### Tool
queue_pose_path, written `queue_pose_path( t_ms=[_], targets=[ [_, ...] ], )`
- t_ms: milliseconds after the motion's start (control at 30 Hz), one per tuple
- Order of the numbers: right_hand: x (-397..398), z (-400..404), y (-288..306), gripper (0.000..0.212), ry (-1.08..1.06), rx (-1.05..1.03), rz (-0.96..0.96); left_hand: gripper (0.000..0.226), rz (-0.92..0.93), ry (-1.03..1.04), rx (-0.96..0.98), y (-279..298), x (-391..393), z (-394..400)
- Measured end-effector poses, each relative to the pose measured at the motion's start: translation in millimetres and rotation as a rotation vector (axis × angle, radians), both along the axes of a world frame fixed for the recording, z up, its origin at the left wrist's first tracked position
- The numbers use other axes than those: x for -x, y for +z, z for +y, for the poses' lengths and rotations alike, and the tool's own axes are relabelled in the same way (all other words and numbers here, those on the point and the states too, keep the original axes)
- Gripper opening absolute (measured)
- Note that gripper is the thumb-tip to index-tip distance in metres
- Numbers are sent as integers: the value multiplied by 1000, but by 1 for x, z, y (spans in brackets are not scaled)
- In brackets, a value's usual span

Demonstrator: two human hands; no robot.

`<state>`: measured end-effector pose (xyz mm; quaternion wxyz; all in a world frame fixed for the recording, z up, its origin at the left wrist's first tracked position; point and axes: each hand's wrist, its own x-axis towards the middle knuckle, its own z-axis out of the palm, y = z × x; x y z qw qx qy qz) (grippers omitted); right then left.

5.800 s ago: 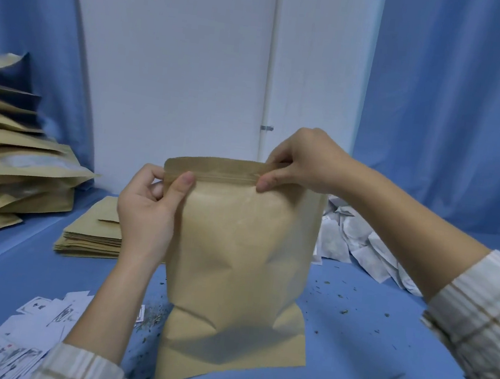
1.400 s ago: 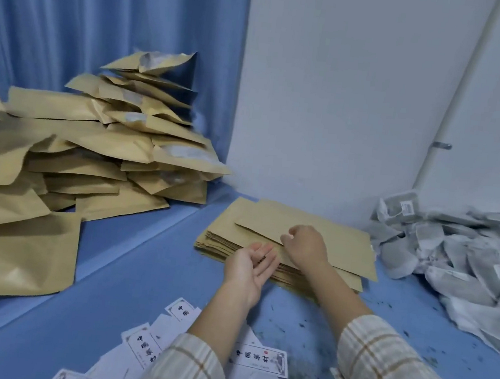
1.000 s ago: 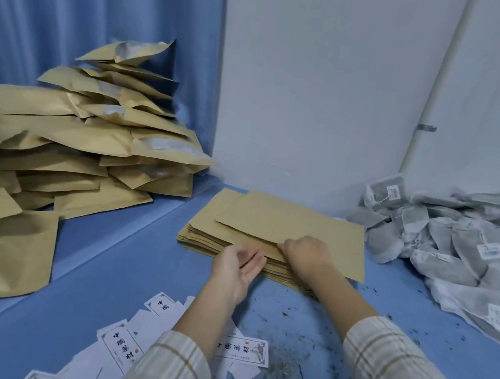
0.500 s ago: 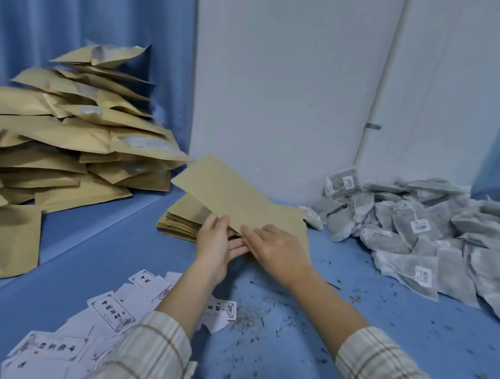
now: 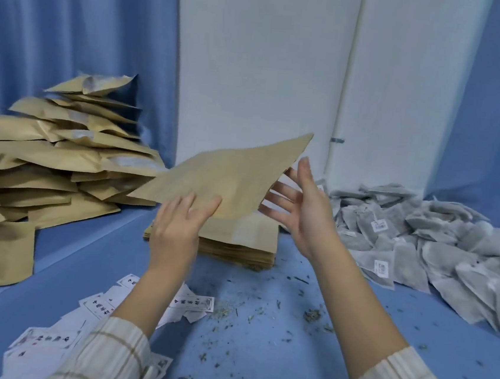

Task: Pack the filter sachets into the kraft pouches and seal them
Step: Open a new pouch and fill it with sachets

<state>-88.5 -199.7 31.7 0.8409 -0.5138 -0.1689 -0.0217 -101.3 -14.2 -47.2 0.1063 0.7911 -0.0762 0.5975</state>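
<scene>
Left grip (image 5: 178, 226) holds pouch (image 5: 228, 176) near edge

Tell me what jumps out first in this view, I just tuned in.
A flat kraft pouch is held up mid-frame, the left hand gripping its near edge, the right hand open beside it. Filled pouches are heaped at left; grey sachets are piled at right.

Held kraft pouch (image 5: 228, 177): motion-blurred; left hand (image 5: 178, 228) covers its near edge, grip unclear. Flat pouch stack (image 5: 243, 241): far part hidden behind held pouch. Filled pouches (image 5: 28, 172) cut by left frame edge; sachet heap (image 5: 440, 246) by right edge. Printed labels (image 5: 97, 306): text illegible, partly under left sleeve (image 5: 101, 359).
</scene>
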Motion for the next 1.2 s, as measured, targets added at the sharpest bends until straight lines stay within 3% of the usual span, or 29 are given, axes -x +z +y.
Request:
queue_pose_path(
  t_ms=[67,100,200,267,367,500,600,733,833,900,1000,1100,1200],
  targets=[
    [3,-9,-5,21,-150,-3,45,52,-39,19,-114,-8,7,0],
    [4,-12,-10,18,-177,-25,87,48,-64,36,-167,-12,10,1],
    [8,-19,-24,28,-97,-91,194,41,-131,63,-278,-25,15,2],
    [9,-20,-33,24,-93,-68,224,40,-125,41,-295,-35,19,4],
    [5,-18,-48,5,-171,-15,279,46,-46,20,-263,-50,22,10],
    [-2,-15,-66,9,-187,-9,366,62,257,-44,-269,-63,27,17],
    [-4,-8,-76,11,-181,-19,387,68,566,-201,-33,-65,33,10],
    [-4,2,-88,15,-183,78,373,40,621,-403,491,-48,31,-23],
    [0,11,-93,14,-191,179,324,28,732,-546,765,-26,27,-56],
    [2,14,-95,8,-207,221,288,29,790,-550,862,-21,23,-74],
    [5,10,-101,11,-191,238,245,17,740,-516,979,-24,17,-89],
    [8,4,-117,16,-156,269,213,21,688,-485,1158,-32,12,-95],
    [7,1,-135,22,-110,212,246,21,649,-423,1158,-41,12,-105]
  ],
)
